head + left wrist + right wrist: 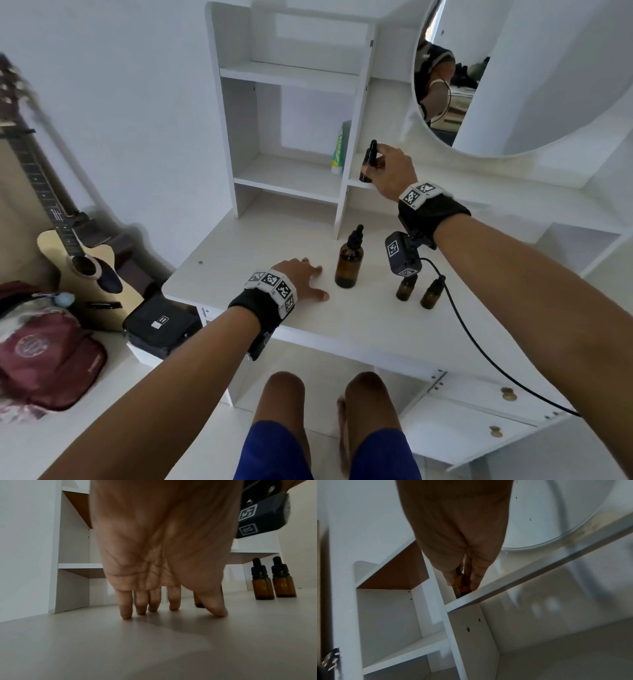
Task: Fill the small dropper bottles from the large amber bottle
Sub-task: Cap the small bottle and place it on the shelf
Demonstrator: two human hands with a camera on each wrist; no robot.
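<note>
The large amber bottle (349, 262) with a black dropper cap stands upright on the white desk (359, 329). Two small amber dropper bottles (406, 288) (432, 294) stand to its right, partly behind the wrist camera; in the left wrist view they are the small bottles (262, 583) (283, 580). My right hand (376, 161) is raised at the shelf and grips a third small dropper bottle (369, 161); in the right wrist view the right hand (462, 584) pinches this amber bottle (461, 588) just above the shelf edge. My left hand (317, 281) rests fingers-down on the desk left of the large bottle, holding nothing.
A white shelf unit (291, 192) stands at the back of the desk with a green-and-white tube (337, 154) in it. A round mirror (479, 85) is at the upper right. A guitar (78, 253), a black case (161, 323) and a red bag (44, 356) lie left of the desk.
</note>
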